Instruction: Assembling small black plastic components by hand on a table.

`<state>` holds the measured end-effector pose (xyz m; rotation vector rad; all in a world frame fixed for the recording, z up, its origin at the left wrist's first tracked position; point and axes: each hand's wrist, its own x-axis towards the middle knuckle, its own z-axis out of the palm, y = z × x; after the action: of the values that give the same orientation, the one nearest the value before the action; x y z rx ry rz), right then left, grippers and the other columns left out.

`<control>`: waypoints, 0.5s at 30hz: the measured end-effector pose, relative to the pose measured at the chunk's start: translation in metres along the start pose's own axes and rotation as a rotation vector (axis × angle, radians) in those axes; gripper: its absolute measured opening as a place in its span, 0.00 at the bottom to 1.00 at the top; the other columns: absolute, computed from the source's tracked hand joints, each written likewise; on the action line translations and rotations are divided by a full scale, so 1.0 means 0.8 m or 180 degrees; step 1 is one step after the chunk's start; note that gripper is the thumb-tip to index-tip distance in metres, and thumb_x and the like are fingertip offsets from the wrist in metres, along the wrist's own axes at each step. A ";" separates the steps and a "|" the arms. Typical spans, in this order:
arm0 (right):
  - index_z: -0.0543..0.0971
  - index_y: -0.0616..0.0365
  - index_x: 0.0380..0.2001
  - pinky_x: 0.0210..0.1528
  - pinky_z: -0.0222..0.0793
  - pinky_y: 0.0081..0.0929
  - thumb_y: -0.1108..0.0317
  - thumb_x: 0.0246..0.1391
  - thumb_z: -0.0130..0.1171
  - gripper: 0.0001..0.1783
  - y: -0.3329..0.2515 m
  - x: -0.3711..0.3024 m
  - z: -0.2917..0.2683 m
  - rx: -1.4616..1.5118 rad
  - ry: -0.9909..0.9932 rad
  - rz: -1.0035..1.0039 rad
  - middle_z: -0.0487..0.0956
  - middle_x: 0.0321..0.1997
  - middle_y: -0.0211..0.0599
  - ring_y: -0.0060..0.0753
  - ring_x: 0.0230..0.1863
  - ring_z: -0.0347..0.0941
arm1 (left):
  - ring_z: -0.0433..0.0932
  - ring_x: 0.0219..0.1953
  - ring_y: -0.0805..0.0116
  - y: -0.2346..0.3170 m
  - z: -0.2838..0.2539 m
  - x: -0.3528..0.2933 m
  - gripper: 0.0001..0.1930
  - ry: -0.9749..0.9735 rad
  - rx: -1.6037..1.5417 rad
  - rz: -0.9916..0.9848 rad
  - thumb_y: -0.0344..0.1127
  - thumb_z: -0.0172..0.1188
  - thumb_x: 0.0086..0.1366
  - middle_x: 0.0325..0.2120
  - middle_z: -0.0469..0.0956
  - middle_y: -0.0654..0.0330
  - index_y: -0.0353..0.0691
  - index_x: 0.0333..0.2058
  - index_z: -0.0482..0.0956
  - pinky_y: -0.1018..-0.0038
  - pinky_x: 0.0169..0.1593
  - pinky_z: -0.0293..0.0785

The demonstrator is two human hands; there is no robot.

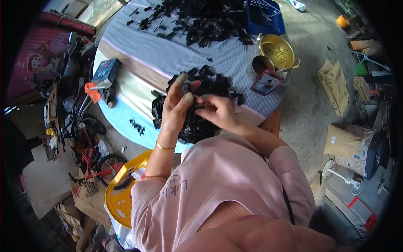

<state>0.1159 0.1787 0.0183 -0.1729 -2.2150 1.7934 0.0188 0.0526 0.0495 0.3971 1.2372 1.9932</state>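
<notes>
Both hands are raised over a pile of small black plastic parts point(210, 84) near the table's close edge. My left hand point(174, 107) wears tan finger covers on its thumb and index finger, and a small dark part shows between them. Close beside that thumb, the fingertips of my right hand point(220, 112) are pinched together. What they grip is too small and blurred to make out. A little group of black parts point(137, 127) lies apart on the light blue cloth, left of the pile.
A larger heap of black parts point(193, 19) covers the far side of the cloth-covered table point(134, 54). At right stand a blue basket point(254, 31), a gold pot point(289, 49) and a phone point(267, 82). A blue box point(105, 70) sits left; a yellow chair point(112, 199) stands beside me.
</notes>
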 end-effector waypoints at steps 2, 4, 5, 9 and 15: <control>0.74 0.63 0.35 0.22 0.60 0.12 0.73 0.50 0.55 0.08 0.016 0.002 -0.004 0.0404 0.0358 -0.0102 0.72 0.23 0.26 0.11 0.21 0.64 | 0.72 0.32 0.71 0.001 -0.001 0.000 0.23 0.0264 0.0343 0.0215 0.22 0.47 0.60 0.48 0.67 0.48 0.36 0.53 0.54 0.75 0.40 0.72; 0.73 0.62 0.35 0.19 0.54 0.10 0.71 0.54 0.50 0.07 0.022 0.004 -0.017 0.0708 0.0360 0.0136 0.69 0.21 0.24 0.09 0.19 0.59 | 0.72 0.32 0.71 -0.006 -0.001 -0.004 0.20 0.0179 0.0496 0.0233 0.22 0.47 0.60 0.48 0.67 0.48 0.36 0.50 0.55 0.75 0.40 0.71; 0.73 0.61 0.35 0.18 0.51 0.09 0.70 0.56 0.47 0.08 0.014 0.004 -0.025 0.1005 0.0144 0.0514 0.68 0.21 0.23 0.08 0.17 0.56 | 0.72 0.33 0.71 -0.010 0.001 -0.007 0.16 0.0038 0.0652 0.0248 0.22 0.46 0.60 0.48 0.66 0.48 0.35 0.47 0.57 0.75 0.40 0.71; 0.73 0.60 0.34 0.17 0.48 0.09 0.68 0.58 0.46 0.08 -0.007 0.011 -0.022 0.0721 -0.0193 0.0124 0.67 0.19 0.22 0.08 0.17 0.53 | 0.71 0.34 0.72 -0.021 0.005 -0.014 0.12 -0.0139 0.0637 0.0278 0.23 0.46 0.61 0.45 0.68 0.51 0.34 0.43 0.58 0.77 0.38 0.71; 0.72 0.59 0.34 0.16 0.46 0.08 0.69 0.57 0.46 0.07 -0.009 -0.001 -0.019 0.1005 -0.0297 0.0532 0.68 0.20 0.22 0.07 0.16 0.52 | 0.70 0.30 0.77 -0.020 0.009 -0.024 0.10 -0.0052 0.0994 0.0370 0.26 0.50 0.62 0.37 0.72 0.58 0.33 0.41 0.62 0.81 0.34 0.70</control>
<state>0.1213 0.1910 0.0277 -0.2160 -1.9914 2.2556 0.0430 0.0477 0.0416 0.6495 1.5510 1.8885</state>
